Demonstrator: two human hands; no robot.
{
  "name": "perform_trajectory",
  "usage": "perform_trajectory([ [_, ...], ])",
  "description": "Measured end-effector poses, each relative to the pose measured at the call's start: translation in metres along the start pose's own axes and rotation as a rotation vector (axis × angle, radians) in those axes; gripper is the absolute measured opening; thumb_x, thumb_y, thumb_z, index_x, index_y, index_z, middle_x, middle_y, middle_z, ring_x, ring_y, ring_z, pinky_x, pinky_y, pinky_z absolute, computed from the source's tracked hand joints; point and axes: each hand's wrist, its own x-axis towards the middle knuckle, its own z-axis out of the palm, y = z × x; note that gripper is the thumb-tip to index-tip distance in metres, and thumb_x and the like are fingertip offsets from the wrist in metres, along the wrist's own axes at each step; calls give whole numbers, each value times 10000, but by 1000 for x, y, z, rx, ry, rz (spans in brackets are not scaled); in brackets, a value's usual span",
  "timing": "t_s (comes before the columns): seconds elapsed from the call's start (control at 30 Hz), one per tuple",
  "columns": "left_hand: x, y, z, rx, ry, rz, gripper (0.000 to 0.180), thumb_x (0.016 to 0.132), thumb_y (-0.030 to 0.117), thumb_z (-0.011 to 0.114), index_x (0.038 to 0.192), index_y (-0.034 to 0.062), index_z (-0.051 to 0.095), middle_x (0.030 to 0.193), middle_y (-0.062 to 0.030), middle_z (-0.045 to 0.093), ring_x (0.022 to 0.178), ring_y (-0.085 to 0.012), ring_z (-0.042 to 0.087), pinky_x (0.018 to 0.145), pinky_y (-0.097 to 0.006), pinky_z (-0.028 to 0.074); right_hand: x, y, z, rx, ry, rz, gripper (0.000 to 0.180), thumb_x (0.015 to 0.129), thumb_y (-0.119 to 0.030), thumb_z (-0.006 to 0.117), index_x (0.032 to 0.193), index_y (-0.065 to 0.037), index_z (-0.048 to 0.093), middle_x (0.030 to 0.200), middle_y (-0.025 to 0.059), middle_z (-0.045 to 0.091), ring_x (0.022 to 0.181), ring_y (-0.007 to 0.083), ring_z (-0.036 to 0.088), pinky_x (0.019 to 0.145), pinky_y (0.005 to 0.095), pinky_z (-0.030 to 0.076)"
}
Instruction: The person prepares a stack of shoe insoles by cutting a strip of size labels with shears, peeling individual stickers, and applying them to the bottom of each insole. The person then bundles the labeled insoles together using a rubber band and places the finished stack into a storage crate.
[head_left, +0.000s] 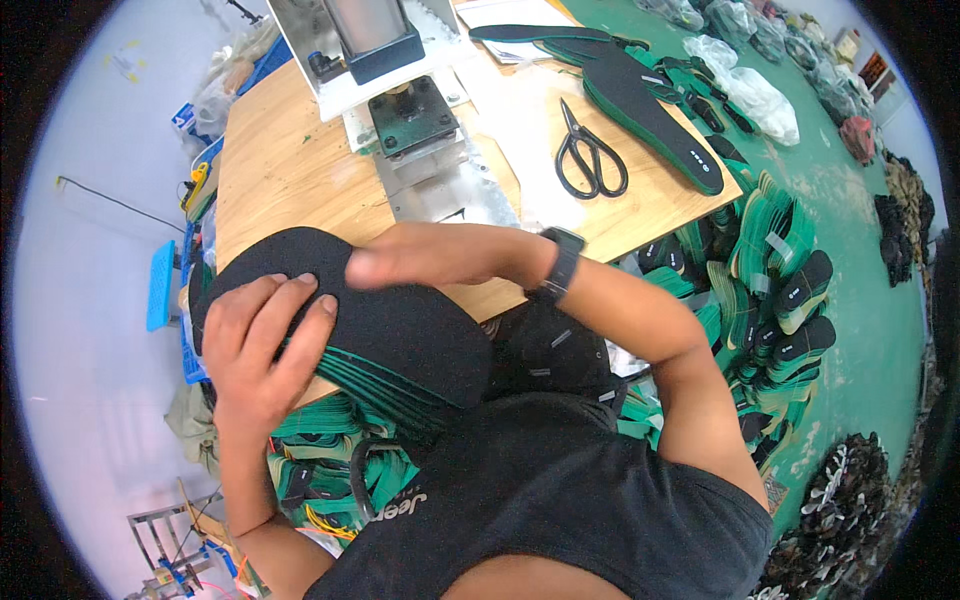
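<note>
A thick stack of black insoles (410, 325) with green undersides leans between my body and the table's near left edge. My left hand (262, 345) grips its left side, the fingers spread over the top black surface. Over the stack's far edge reaches my right hand (430, 255), a dark watch on its wrist. Its thumb end is smeared by motion and the other fingers are hidden, so its grip does not show. Just beyond that hand stands a press machine (410, 118) with a black plate on a metal block.
Black-handled scissors (590, 165) and loose insoles (650, 120) lie on the wooden table (280, 170) at the right. Bundled green insoles (765, 240) are piled beside and below the table. Plastic bags (750, 95) lie on the green floor. A blue bin (190, 345) stands at the left.
</note>
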Motion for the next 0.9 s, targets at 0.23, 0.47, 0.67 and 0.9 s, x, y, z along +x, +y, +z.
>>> perform_trajectory([
  [0.23,-47,-10,-12,-217,-48,-211,534,666,293,766,1130,132,557,1279,-180,494,1128,-356,486,934,-467,371,31,-34,6,-184,-111,-191,547,767,-348,743,1113,30,552,907,104,680,793,176,642,692,288,498],
  [0.47,-84,-43,53,-396,-215,-593,1291,459,238,874,1481,78,101,1461,-185,314,1376,-334,242,1116,-410,225,28,16,16,-1074,40,-202,540,684,-226,739,1106,6,495,804,181,617,790,369,608,675,430,498],
  [0.67,-131,-61,95,-704,-99,-751,778,512,163,845,1198,-8,519,1057,-136,599,962,-255,567,886,-334,448,15,12,6,-1089,109,-216,517,679,-262,749,1050,3,503,873,171,603,856,341,589,708,403,485],
  [0.9,-139,-6,104,-705,166,-1220,627,549,153,807,1096,-6,545,1035,-96,557,965,-226,538,890,-311,414,-41,26,-4,-1085,213,-133,802,624,-287,797,1281,-17,424,1029,163,561,954,338,553,834,401,444],
])
